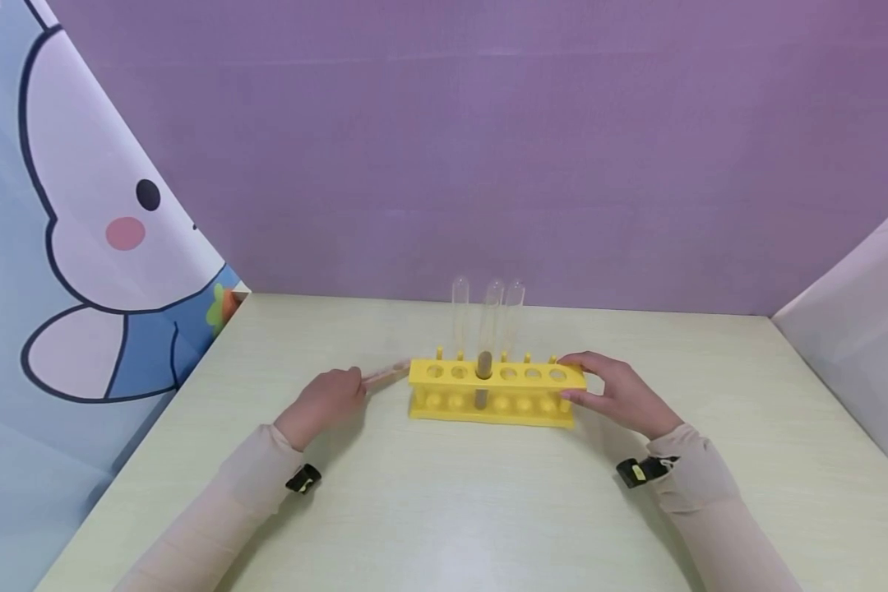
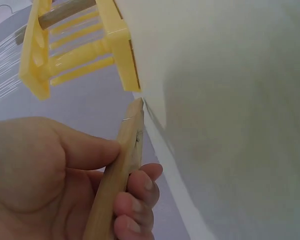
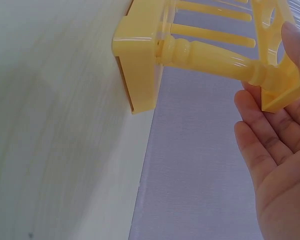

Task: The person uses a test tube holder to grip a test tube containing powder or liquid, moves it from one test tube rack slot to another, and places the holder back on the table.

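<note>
A yellow test tube rack (image 1: pixel 492 421) stands on the table in the head view. One tube with grey-brown contents (image 1: pixel 484 364) sits in a hole left of the rack's middle. Several clear test tubes, including one upside-down tube (image 1: pixel 460 308), stand over pegs at the back. My left hand (image 1: pixel 324 404) grips a wooden test tube clamp (image 2: pixel 121 165), thumb on one side and fingers curled on the other. Its tip points to the rack's left end. At the right end, my right hand (image 1: pixel 622 393) pinches the rack's top plate (image 3: pixel 285 92) between thumb and fingers.
The pale table (image 1: pixel 444 510) extends around the rack. Behind it is a purple backdrop (image 1: pixel 488 164), with a cartoon-printed cloth (image 1: pixel 81 247) at left and a white cloth (image 1: pixel 858 329) at right. Black wrist cameras sit on both wrists.
</note>
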Motion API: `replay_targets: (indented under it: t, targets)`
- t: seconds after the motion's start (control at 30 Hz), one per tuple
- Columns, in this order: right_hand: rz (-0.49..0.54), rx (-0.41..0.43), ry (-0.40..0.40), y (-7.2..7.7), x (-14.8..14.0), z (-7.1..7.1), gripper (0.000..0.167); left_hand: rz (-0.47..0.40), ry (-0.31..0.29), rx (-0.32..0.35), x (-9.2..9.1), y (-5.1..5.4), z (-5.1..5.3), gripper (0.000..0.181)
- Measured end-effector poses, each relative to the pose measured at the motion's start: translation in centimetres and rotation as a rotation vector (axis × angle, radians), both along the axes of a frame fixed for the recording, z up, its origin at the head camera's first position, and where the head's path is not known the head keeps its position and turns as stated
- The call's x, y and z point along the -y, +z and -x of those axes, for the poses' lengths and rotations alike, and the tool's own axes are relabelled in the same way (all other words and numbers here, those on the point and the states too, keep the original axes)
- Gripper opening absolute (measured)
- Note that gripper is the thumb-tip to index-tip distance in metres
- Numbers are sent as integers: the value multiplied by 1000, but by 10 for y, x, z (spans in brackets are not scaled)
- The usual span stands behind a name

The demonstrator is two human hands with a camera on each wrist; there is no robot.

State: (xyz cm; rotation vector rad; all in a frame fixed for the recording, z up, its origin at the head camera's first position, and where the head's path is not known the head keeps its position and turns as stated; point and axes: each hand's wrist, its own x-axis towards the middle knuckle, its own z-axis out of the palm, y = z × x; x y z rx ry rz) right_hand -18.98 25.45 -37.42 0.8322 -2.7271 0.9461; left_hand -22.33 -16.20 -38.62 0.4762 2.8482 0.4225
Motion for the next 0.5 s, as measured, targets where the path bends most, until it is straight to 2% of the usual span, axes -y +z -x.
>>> replay_targets:
  t: [0.17,0.33,0.5]
  targets:
    - [-5,-2,0,0,0,0,42,38,12,3,-3,-4,1,19]
    - [-7,-4,1,0,0,-1,42,94,9,26,-6,-4,0,20]
    - [-7,-5,1,0,0,-1,42,88,-6,22,-9,-5,-3,20]
